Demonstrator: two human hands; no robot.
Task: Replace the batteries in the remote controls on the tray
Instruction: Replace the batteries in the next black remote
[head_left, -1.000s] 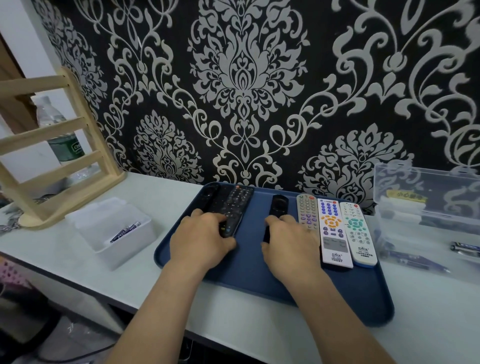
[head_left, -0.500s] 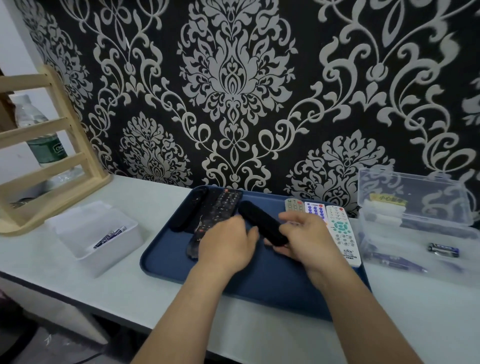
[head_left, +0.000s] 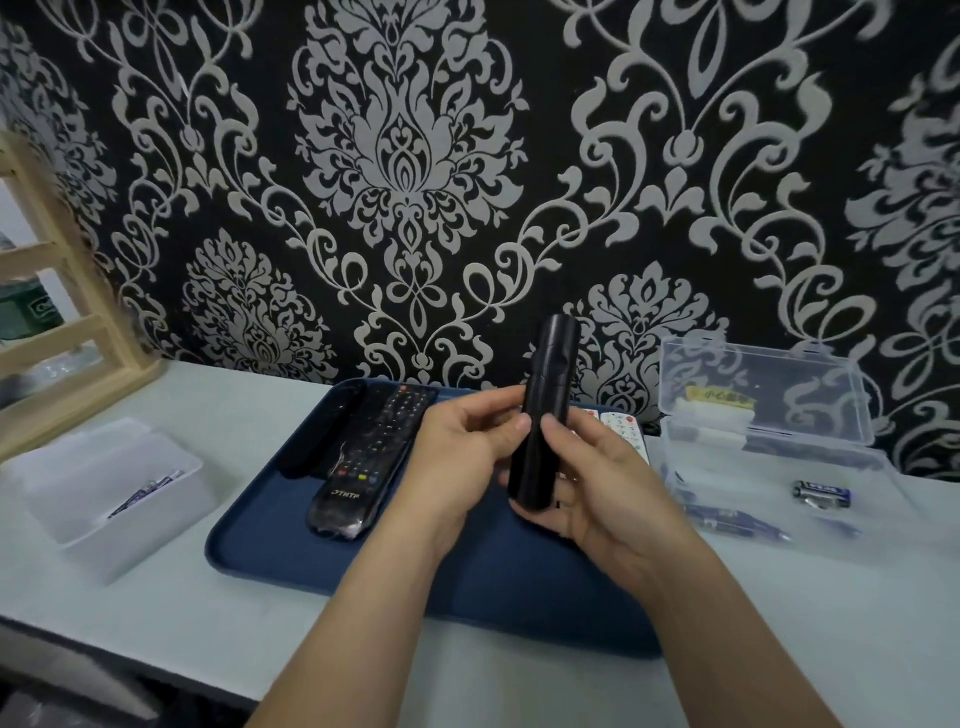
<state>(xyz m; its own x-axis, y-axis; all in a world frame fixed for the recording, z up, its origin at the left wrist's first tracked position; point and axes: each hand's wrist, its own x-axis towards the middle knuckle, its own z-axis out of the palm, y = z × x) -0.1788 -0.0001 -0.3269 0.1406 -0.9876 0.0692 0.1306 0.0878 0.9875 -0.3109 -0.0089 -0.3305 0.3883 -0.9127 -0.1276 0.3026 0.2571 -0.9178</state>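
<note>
Black slim remote (head_left: 540, 415), lifted above the blue tray (head_left: 260, 540), stands upright with its back toward the camera. Left hand (head_left: 457, 457) and right hand (head_left: 597, 488) both grip it, thumbs on the rear, apparently placed to slide off the battery cover.

At the near end of the plastic-wrapped black remote (head_left: 363, 457) lying on the tray (head_left: 249, 545), pale letters read something like "JTNTF" (the first letter is doubtful through the wrap). A yellow label (head_left: 719, 397) inside the clear box (head_left: 810, 374) by the wall carries dark Chinese characters beginning 小心; the rest is too small. The blue-labelled battery (head_left: 823, 492) at far right and the green bottle label (head_left: 31, 312) at far left bear print I cannot make out.
</note>
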